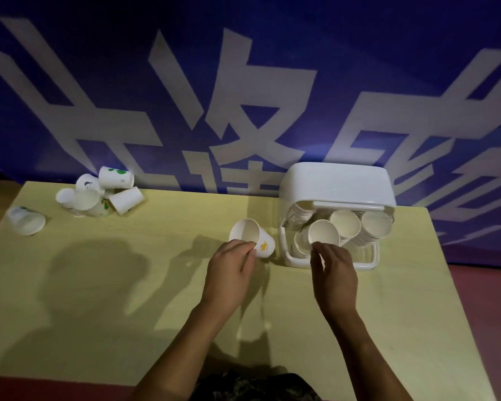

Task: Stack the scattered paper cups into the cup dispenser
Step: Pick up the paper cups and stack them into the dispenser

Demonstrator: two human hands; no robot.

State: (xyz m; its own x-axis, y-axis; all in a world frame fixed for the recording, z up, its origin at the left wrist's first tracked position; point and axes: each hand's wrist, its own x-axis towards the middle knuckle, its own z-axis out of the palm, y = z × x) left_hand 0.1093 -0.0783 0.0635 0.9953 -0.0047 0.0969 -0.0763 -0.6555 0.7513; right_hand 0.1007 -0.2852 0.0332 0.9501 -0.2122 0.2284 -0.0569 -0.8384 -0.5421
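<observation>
The left hand (232,264) hides the near rim of its cup (252,237), and the right hand (333,273) covers the lower edge of another cup (323,233). The dispenser (337,183) lid hides the stacks' far ends. Prints on the pile (99,192) are too small to read. The banner (243,96) lettering runs off the frame.

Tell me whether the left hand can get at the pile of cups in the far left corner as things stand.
Probably not right away. The left hand already holds a cup, and the pile of cups lies well off across the table. Nothing stands between them, so a long stretch might do it once that cup is set down.
</observation>
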